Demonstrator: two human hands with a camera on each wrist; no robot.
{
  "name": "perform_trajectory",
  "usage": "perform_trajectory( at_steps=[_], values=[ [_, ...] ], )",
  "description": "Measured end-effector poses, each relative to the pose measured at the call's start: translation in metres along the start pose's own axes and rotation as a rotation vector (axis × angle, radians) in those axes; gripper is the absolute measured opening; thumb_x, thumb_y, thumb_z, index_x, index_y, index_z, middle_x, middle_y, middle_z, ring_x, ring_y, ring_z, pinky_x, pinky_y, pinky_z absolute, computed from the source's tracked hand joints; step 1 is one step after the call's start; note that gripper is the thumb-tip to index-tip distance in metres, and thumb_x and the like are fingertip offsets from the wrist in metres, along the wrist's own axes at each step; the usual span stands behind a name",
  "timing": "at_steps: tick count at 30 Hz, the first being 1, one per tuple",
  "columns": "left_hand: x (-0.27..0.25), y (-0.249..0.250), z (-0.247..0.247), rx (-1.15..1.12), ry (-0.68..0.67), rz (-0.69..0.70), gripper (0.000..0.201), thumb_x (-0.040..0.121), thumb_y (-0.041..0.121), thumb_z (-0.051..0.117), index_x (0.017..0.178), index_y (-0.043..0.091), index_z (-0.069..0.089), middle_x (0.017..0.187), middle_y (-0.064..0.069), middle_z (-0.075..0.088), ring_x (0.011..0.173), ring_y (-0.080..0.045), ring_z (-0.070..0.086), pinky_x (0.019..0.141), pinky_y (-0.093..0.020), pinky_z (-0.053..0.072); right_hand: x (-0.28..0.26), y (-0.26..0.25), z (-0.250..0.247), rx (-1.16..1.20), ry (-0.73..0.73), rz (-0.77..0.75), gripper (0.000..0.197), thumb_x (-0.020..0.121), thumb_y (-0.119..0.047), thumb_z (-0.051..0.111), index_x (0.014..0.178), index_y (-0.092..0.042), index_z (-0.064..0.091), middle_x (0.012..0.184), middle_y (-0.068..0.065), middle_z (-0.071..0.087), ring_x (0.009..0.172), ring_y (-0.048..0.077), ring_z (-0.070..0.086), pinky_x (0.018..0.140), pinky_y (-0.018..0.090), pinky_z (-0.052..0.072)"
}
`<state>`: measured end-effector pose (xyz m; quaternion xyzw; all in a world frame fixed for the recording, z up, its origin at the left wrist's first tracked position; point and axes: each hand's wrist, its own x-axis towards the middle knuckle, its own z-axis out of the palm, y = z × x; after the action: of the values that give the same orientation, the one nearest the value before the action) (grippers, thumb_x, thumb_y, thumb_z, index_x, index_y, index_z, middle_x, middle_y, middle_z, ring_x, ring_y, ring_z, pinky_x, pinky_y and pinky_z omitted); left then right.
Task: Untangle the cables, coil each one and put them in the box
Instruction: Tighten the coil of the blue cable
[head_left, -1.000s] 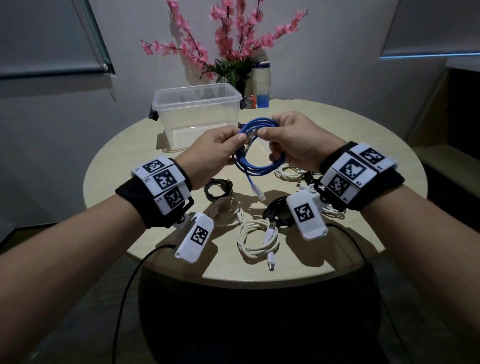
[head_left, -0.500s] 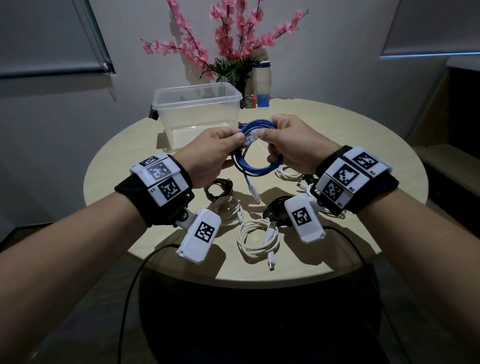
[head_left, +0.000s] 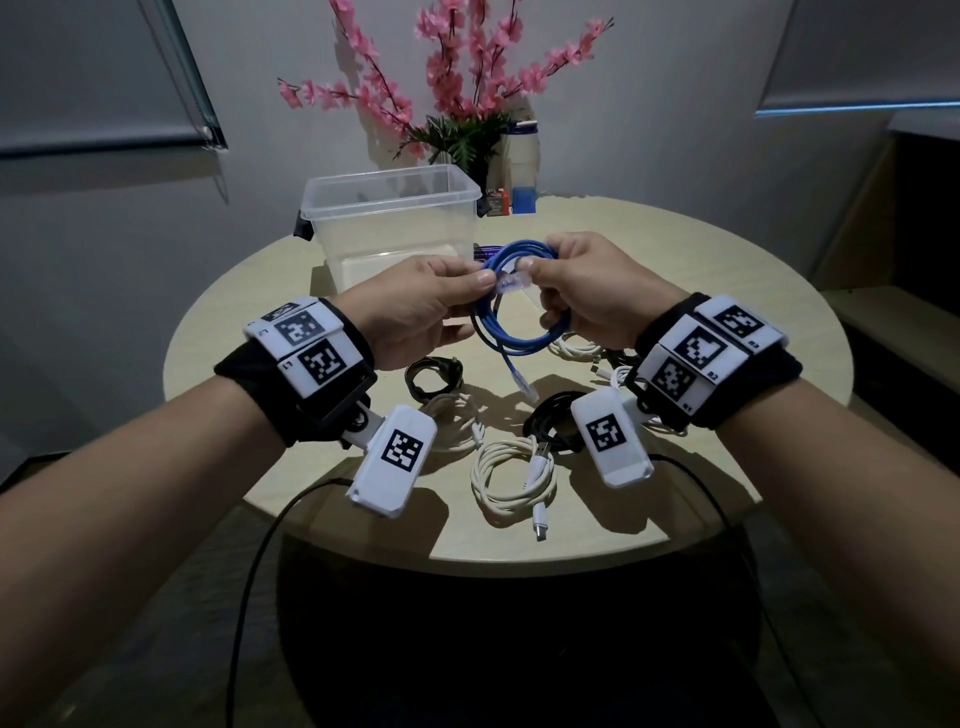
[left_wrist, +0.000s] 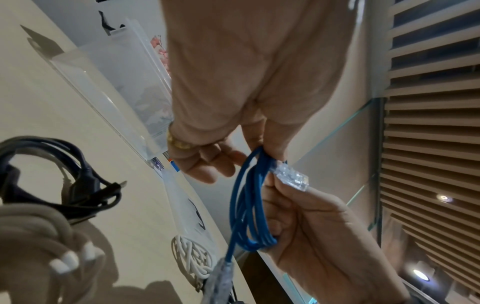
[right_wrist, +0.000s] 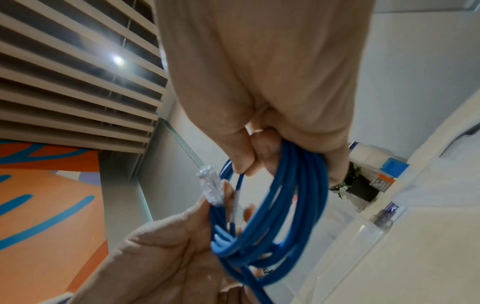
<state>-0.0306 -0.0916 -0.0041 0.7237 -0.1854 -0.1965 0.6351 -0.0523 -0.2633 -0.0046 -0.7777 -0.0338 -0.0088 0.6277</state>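
Note:
A blue network cable (head_left: 519, 340) hangs as a coil between both hands above the round table (head_left: 727, 291). My left hand (head_left: 478, 280) pinches the coil's top left, seen too in the left wrist view, where my left hand (left_wrist: 265, 149) pinches the strands. My right hand (head_left: 537, 265) grips the coil from the right; in its wrist view the right hand (right_wrist: 259, 164) curls round the blue loops (right_wrist: 293, 195). The clear plug (head_left: 506, 283) sits between the two thumbs. The other plug end (head_left: 524, 384) dangles below. The clear box (head_left: 389, 218) stands behind the hands.
Coiled cables lie on the table under my wrists: a white coil (head_left: 511, 478) near the front edge, a black coil (head_left: 434, 376) on the left, another black coil (head_left: 550, 421), and white cables (head_left: 576, 348) on the right. A vase of pink flowers (head_left: 467, 104) stands behind the box.
The clear plug has come up to the top of the coil between my thumbs. Both hands stayed close together on the blue coil, and the dangling end swung slightly.

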Motion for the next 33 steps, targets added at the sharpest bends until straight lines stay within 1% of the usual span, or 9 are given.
perform_trajectory(
  at_steps=[3,7,11,15,18,21,24,28,33],
  values=[
    [0.0,0.002,0.0,-0.017,-0.042,-0.026,0.019,0.097,0.017,0.049,0.086,0.019,0.065,0.082,0.001,0.062,0.079,-0.011,0.057,0.075,-0.028,0.042,-0.001,-0.001,-0.001,0.035,-0.012,0.005,0.026,0.098,-0.011,0.05,0.118,0.004,0.056,0.06,-0.001,0.033,0.05,0.01,0.032,0.049,0.025,0.037],
    [-0.001,0.001,0.004,-0.097,-0.037,0.003,0.021,0.098,0.014,0.045,0.112,0.01,0.06,0.101,-0.006,0.065,0.09,-0.02,0.066,0.08,-0.029,0.052,0.0,-0.002,-0.006,0.096,-0.051,0.011,0.025,0.097,-0.01,0.05,0.118,0.002,0.058,0.057,-0.003,0.032,0.049,0.009,0.031,0.051,0.025,0.035],
    [0.0,-0.001,0.009,-0.138,0.019,0.069,0.026,0.097,0.012,0.047,0.119,0.013,0.061,0.096,-0.006,0.062,0.081,-0.015,0.064,0.076,-0.027,0.052,-0.001,-0.003,-0.011,0.136,-0.098,0.023,0.015,0.096,-0.009,0.048,0.105,-0.008,0.06,0.061,-0.002,0.03,0.052,0.01,0.03,0.055,0.026,0.034],
    [0.001,0.001,0.006,-0.096,-0.015,0.035,0.029,0.096,0.013,0.05,0.122,0.015,0.062,0.083,0.001,0.056,0.074,-0.01,0.053,0.074,-0.025,0.052,-0.002,-0.003,-0.011,0.153,-0.111,0.061,0.007,0.095,-0.013,0.051,0.097,-0.009,0.056,0.062,-0.002,0.03,0.053,0.01,0.029,0.057,0.028,0.032],
    [0.0,0.003,0.003,-0.081,-0.079,-0.028,0.035,0.095,0.017,0.051,0.129,0.014,0.057,0.084,0.002,0.059,0.076,-0.01,0.057,0.074,-0.024,0.051,-0.003,0.001,-0.01,0.131,-0.123,0.04,0.012,0.092,-0.014,0.058,0.102,-0.009,0.061,0.059,-0.005,0.034,0.05,0.008,0.029,0.056,0.026,0.033],
    [-0.003,0.004,0.003,-0.151,-0.118,-0.074,0.034,0.095,0.019,0.05,0.128,0.015,0.056,0.09,-0.002,0.063,0.085,-0.015,0.063,0.079,-0.03,0.055,-0.001,0.002,-0.012,0.101,-0.119,0.036,0.028,0.09,-0.007,0.057,0.117,0.0,0.059,0.077,0.006,0.04,0.052,0.007,0.033,0.057,0.027,0.034],
    [-0.002,0.003,0.002,-0.185,-0.115,-0.075,0.034,0.093,0.019,0.052,0.126,0.016,0.057,0.084,0.001,0.062,0.08,-0.012,0.062,0.085,-0.035,0.053,-0.002,0.001,-0.013,0.116,-0.139,0.019,0.02,0.09,-0.004,0.055,0.11,-0.003,0.062,0.082,0.008,0.043,0.056,0.009,0.036,0.054,0.024,0.039],
    [0.001,0.001,0.002,-0.191,-0.054,-0.049,0.034,0.093,0.017,0.054,0.127,0.015,0.058,0.081,0.004,0.06,0.075,-0.008,0.057,0.077,-0.027,0.052,-0.001,0.001,-0.014,0.157,-0.151,-0.006,0.019,0.093,-0.006,0.055,0.111,-0.004,0.061,0.077,0.003,0.047,0.058,0.01,0.038,0.056,0.025,0.038],
    [0.002,0.002,0.009,-0.152,0.029,0.034,0.027,0.097,0.017,0.049,0.122,0.014,0.059,0.079,0.005,0.055,0.072,-0.007,0.05,0.067,-0.021,0.041,-0.001,0.004,-0.009,0.193,-0.158,-0.018,0.02,0.091,-0.018,0.061,0.109,-0.01,0.061,0.068,-0.004,0.044,0.054,0.009,0.03,0.06,0.026,0.031]
  ],
)
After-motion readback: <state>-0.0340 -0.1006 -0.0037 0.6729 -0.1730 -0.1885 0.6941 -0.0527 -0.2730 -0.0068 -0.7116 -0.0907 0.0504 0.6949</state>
